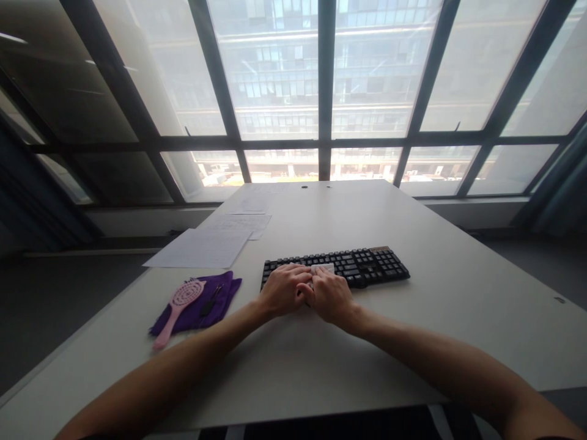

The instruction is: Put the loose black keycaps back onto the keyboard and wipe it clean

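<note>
A black keyboard [373,267] lies across the middle of the white table. Over its left half, my left hand [283,290] and my right hand [331,296] meet with thumbs close together. Both hands' fingers press on a folded white tissue [323,267], which rests on the keys and shows past the right fingertips. A smaller bit of white peeks out above my left fingers. My hands cover much of the tissue and the keys beneath it.
On the left, a pink hairbrush [186,294] and a small black object [211,302] lie on a folded purple cloth [224,293]. Several paper sheets [202,249] line the table's left edge. Large windows [279,73] stand beyond the white table [339,214].
</note>
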A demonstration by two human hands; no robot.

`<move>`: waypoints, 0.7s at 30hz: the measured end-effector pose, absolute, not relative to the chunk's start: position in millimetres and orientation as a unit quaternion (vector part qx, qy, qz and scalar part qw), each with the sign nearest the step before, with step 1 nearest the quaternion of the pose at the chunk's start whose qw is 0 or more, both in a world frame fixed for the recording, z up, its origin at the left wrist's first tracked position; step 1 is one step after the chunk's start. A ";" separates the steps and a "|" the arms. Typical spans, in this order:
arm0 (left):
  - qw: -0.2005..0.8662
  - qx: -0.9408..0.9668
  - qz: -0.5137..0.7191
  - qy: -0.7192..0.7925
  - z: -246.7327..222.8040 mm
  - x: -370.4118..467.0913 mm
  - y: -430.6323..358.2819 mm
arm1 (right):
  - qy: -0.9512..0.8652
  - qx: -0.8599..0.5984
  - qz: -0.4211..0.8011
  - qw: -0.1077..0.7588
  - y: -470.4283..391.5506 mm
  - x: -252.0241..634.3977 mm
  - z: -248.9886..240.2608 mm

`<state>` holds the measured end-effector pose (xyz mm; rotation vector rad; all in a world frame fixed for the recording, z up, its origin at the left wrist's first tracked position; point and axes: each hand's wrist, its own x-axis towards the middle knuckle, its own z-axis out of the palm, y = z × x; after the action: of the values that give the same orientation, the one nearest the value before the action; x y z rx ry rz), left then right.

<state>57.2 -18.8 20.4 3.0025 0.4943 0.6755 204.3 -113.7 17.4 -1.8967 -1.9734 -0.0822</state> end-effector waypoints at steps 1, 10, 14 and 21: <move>0.013 0.962 0.222 0.158 19.5 57.5 -18.2 | -0.704 -0.681 -0.027 0.199 -113.7 205.3 18.6; 0.028 0.955 0.242 0.168 14.8 60.6 -13.9 | -0.705 -0.687 -0.021 0.176 -112.3 209.1 22.1; 0.022 0.960 0.235 0.153 11.2 60.7 -13.9 | -0.701 -0.686 -0.025 0.193 -111.7 208.3 16.4; -0.007 0.962 0.233 0.142 -4.2 62.8 -6.0 | -0.701 -0.687 -0.055 0.186 -107.1 208.8 4.6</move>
<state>62.8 -6.0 -4.2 3.0354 0.4493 0.7340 208.8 -107.1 4.6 -1.9350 -1.9738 -0.1553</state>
